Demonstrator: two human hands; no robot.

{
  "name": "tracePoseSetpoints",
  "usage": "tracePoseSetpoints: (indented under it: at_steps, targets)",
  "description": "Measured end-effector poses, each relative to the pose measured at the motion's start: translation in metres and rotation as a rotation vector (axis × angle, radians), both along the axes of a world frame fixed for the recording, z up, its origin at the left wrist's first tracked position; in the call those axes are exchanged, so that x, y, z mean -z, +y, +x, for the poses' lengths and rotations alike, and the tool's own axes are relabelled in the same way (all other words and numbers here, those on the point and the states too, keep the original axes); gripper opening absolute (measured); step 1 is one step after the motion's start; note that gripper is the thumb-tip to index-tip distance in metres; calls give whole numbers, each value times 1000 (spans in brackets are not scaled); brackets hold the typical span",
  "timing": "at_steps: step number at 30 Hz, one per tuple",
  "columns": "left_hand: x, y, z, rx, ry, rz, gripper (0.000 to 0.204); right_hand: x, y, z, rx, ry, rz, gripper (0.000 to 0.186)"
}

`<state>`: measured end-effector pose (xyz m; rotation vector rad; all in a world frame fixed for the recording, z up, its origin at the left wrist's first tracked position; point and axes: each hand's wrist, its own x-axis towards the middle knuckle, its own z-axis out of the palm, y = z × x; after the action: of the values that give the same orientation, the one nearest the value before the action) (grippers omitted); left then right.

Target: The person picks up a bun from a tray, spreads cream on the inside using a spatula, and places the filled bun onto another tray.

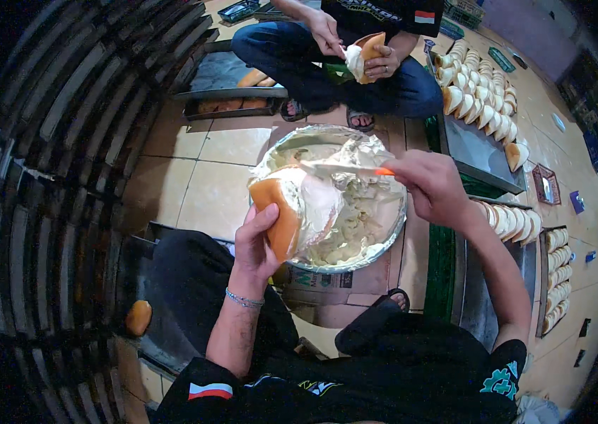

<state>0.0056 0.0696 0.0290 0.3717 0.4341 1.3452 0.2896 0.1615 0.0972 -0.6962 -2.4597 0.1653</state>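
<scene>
Held up over the large round tub (403, 225) of pale cream (364, 233), a split bread bun (272, 215) rests in my left hand (255, 242), its thumb pressed on the browned crust. White cream coats the opened inner face of the bun. My right hand (435, 185) is closed around the orange handle of a spatula (334, 167), whose cream-covered blade reaches left to the bun's upper edge. Thick cream also clings to the tub's rim.
Across the tub sits a co-worker, whose hands (381, 62) spread cream on another bun (372, 48). Rows of filled buns (479, 92) line trays at the right. A dark slatted rack (66, 141) stands left. A single bun (139, 318) lies at the lower left.
</scene>
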Motion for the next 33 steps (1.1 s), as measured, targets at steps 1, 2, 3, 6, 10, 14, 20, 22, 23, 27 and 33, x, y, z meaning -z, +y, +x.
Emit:
tracePoseSetpoints:
  at_steps: [1,2,3,6,10,14,20,22,23,27,33]
  targets:
    - [-1,-1,-1,-9,5,4,60,-2,-4,1,8,-47,86,30]
    - [1,-1,-2,-14,5,1,60,-5,-8,5,3,-47,83,30]
    - [5,-1,-3,-64,41,-24,54,-9,-11,11,3,-98,96,33]
    - [13,2,-5,-99,54,-51,48,-7,-9,16,27,-72,106,37]
    - [13,2,-4,-63,64,15,48,-13,-3,7,56,-71,185,38]
    - [5,2,-2,-71,101,-7,54,-9,3,-2,31,-92,229,37]
    - [9,4,-6,-123,11,-110,50,-11,-13,5,-31,-119,109,32]
    - [10,5,-5,-116,-24,-127,49,-7,-9,4,-4,-38,100,31]
    - [9,4,-5,-112,-26,-129,49,-3,-9,4,24,42,93,30]
    - [11,3,-6,-80,-85,-49,50,16,-12,-4,21,78,61,32]
    - [18,6,-8,-135,-83,-57,53,24,-31,-3,-44,34,197,43]
